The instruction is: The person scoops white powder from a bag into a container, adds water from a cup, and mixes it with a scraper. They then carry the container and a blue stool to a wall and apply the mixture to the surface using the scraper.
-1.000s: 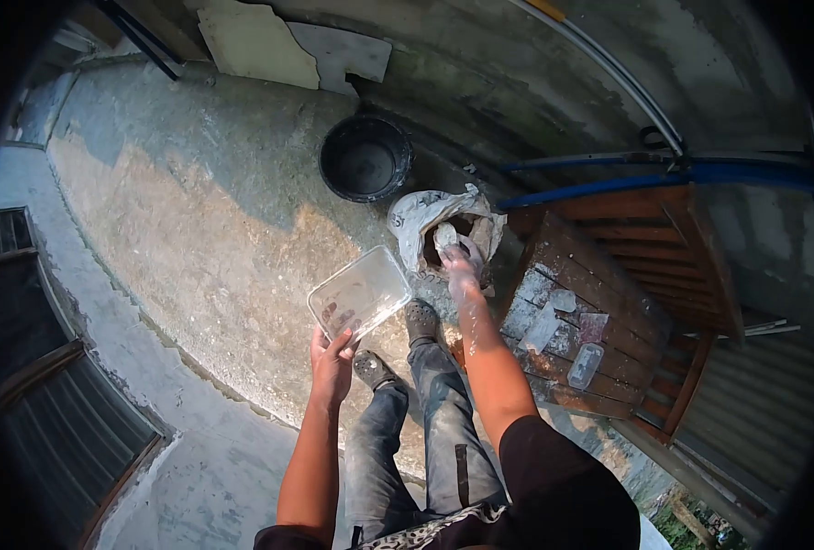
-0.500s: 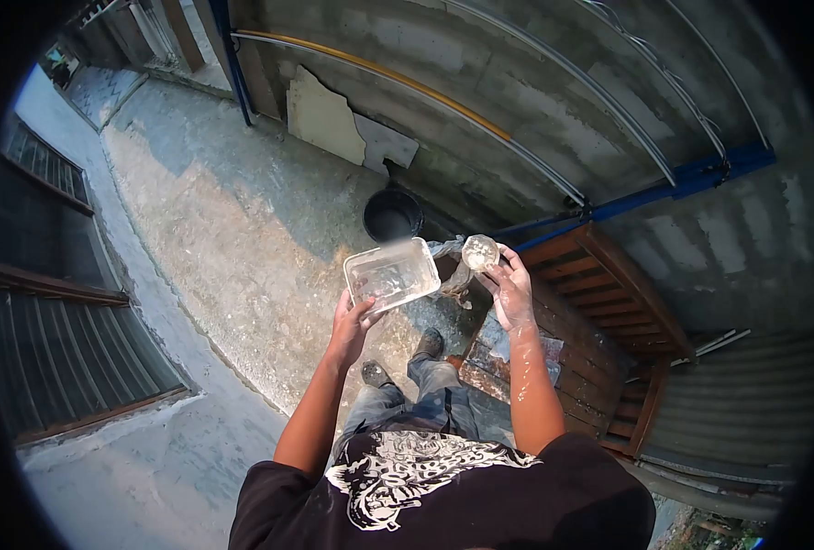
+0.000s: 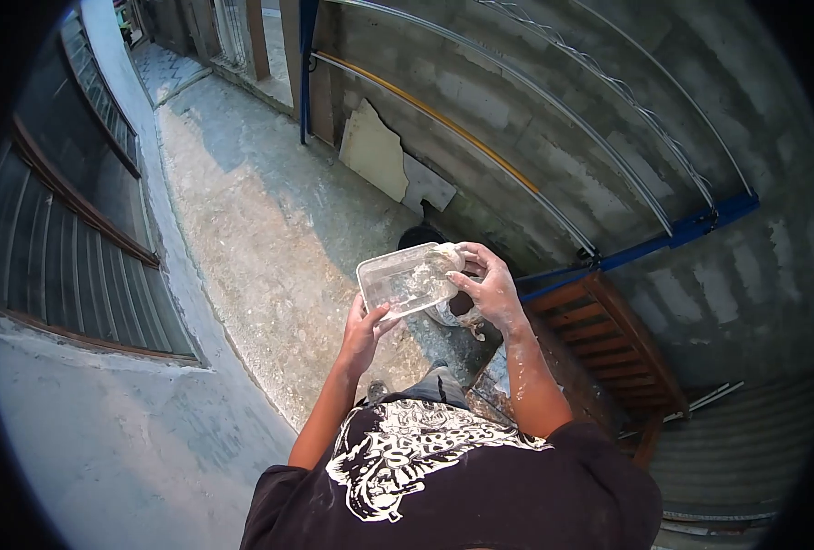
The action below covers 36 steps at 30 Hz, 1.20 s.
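Right now the left hand (image 3: 363, 332) is gripping the clear plastic tub (image 3: 407, 280) by its near edge, up at chest height. The dusty right hand (image 3: 489, 289) is tipping a small white powdery cup (image 3: 446, 258), fingers wrapped round it, over the tub. Going slowly and keeping the tub level is probably best.

L hand (image 3: 363, 332) holds clear tub (image 3: 407, 280); R hand (image 3: 489, 289) tips cup (image 3: 445, 258) in.

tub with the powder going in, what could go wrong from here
The left hand grips the clear tub by one corner only, so it could tilt and spill as powder lands. The right hand tips a small cup right at the tub's rim, so some powder may fall past it onto the floor. That hand is dusted white, so the cup may slip.
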Available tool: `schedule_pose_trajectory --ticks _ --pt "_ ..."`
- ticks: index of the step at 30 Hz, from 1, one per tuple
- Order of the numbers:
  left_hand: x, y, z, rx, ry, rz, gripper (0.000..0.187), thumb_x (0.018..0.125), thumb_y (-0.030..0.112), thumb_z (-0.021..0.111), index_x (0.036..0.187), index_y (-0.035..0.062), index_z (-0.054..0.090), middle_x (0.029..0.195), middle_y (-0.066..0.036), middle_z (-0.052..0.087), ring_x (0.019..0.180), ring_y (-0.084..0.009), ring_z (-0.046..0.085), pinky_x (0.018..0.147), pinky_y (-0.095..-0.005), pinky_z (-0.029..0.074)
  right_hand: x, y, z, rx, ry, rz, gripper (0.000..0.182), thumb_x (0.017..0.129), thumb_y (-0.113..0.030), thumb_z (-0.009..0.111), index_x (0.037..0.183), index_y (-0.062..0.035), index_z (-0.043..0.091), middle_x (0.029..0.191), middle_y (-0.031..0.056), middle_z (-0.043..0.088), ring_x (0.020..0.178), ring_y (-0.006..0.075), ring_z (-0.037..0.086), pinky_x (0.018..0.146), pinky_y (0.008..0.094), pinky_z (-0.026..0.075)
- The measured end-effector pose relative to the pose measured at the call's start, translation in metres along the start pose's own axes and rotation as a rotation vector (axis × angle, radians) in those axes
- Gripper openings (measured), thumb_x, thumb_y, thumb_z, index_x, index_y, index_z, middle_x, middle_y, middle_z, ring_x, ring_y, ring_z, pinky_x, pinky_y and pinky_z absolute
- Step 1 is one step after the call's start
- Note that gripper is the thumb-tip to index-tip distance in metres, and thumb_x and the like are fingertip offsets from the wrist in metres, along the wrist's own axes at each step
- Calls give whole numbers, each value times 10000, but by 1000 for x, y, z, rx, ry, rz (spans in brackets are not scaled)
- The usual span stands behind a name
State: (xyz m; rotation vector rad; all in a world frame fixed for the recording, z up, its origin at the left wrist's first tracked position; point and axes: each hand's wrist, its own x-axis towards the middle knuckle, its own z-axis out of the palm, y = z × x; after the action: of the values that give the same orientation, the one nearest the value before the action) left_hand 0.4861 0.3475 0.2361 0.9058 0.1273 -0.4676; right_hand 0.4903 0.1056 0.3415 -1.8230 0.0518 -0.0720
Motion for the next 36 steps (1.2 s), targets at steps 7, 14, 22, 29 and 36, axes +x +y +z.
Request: schedule_pose_trajectory --ticks 7,14,22,29,36 --pt "-24 14 -25 -23 74 87 640 934 119 625 1492 60 316 1414 -162 500 1254 -281 563 1045 -450 488 11 -9 40 139 -95 1 447 848 -75 760 1251 16 587 1181 145 675 1122 224 639 982 348 502" --pt "-32 22 -38 -151 66 88 603 947 98 604 1477 48 319 1397 -165 515 1255 -283 564 1048 -453 490 16 -15 68 89 -181 -44 452 841 -84 771 1245 8 591 1177 127 667 1111 214 635 986 344 504" --pt "-37 33 -38 -72 88 152 634 940 148 631 1473 25 311 1419 -177 491 1283 -306 541 1096 -468 440 16 -27 78 20 -141 -43 471 832 -81 768 1255 22 588 1201 162 669 1145 239 635 999 366 511" --pt "-44 33 -47 -78 113 166 664 934 145 639 1491 37 295 1424 -182 488 1294 -310 531 1088 -476 439 20 -29 90 84 -180 -64 466 832 -79 771 1247 26 588 1198 159 670 1132 232 637 998 355 504" --pt "-46 41 -62 -125 184 177 612 945 92 616 1471 31 309 1383 -185 520 1238 -297 579 1054 -445 492 19 -31 97 128 -155 -71 453 820 -58 786 1227 7 597 1187 122 663 1132 209 626 998 347 500"
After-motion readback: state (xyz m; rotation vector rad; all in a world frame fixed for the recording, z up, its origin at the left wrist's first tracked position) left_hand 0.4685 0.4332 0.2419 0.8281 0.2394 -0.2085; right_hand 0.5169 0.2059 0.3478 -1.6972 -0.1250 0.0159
